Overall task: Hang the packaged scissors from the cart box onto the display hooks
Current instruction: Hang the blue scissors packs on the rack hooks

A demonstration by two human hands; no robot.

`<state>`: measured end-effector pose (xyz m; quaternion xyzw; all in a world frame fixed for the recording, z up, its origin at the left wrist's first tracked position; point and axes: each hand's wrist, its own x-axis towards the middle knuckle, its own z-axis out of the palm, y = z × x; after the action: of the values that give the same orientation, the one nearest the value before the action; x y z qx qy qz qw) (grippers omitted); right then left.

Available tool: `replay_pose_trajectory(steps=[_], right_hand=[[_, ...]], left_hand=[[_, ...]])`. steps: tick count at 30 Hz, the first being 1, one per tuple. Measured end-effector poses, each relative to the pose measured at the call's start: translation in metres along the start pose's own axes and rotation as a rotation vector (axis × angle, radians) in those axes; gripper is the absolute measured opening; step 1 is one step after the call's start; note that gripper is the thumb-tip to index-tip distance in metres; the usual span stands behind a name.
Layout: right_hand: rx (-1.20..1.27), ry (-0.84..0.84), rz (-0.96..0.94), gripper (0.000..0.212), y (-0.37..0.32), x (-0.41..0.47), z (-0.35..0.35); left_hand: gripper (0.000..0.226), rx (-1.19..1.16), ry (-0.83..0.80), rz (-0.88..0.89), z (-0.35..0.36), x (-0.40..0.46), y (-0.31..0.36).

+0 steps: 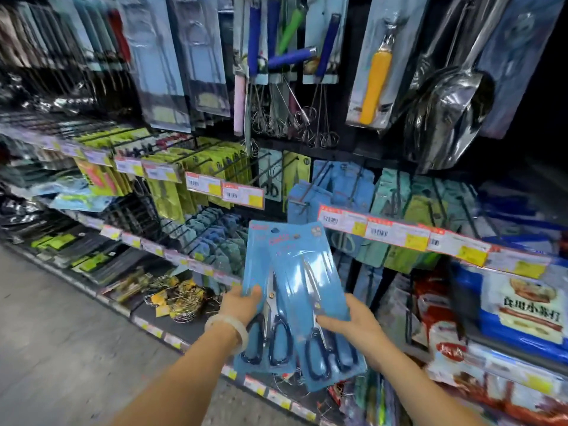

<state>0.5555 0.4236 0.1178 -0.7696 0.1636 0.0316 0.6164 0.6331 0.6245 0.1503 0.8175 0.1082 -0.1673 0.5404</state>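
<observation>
Your left hand [242, 302] and right hand [347, 325] each grip one scissors pack [295, 287] below the hooks [302, 202]; next, judge: thread a hang-hole onto one.

Two bare forearms reach in from the bottom edge, with no sleeves in view. The left wrist wears a smooth, pale, milky bangle [229, 330], thick and rounded, sitting just behind the left hand [242, 302]. The right hand [353, 324] and its wrist wear nothing. Fingernails look short and plain.
</observation>
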Motion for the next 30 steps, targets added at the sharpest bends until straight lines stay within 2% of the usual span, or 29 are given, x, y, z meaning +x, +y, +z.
replay_pose_trajectory(steps=[2, 6, 9, 11, 15, 22, 25, 30], right_hand=[[-0.020, 0.035, 0.026, 0.036, 0.008, 0.001, -0.004], [-0.009, 0.120, 0.078, 0.036, 0.019, 0.008, -0.007], [0.030, 0.207, 0.101, 0.045, 0.019, 0.014, -0.001], [0.064, 0.258, 0.116, 0.047, 0.017, 0.019, 0.006], [0.083, 0.331, 0.121, 0.043, 0.010, 0.028, 0.025], [0.153, 0.416, 0.145, 0.043, 0.009, 0.028, 0.047], [0.179, 0.437, 0.150, 0.041, 0.006, 0.026, 0.051], [0.203, 0.463, 0.159, 0.040, -0.003, 0.021, 0.053]], left_hand=[[0.016, 0.021, -0.076, 0.018, 0.005, 0.015, 0.002], [0.027, 0.006, -0.152, 0.039, 0.013, 0.050, 0.009], [0.054, 0.079, -0.199, 0.051, 0.015, 0.080, 0.011], [0.063, 0.053, -0.250, 0.059, 0.018, 0.108, 0.005], [0.058, 0.039, -0.333, 0.088, 0.018, 0.141, 0.003], [0.042, 0.070, -0.416, 0.120, 0.018, 0.138, 0.014], [0.031, 0.030, -0.428, 0.109, 0.019, 0.131, 0.015], [0.030, 0.031, -0.423, 0.107, 0.021, 0.129, 0.012]])
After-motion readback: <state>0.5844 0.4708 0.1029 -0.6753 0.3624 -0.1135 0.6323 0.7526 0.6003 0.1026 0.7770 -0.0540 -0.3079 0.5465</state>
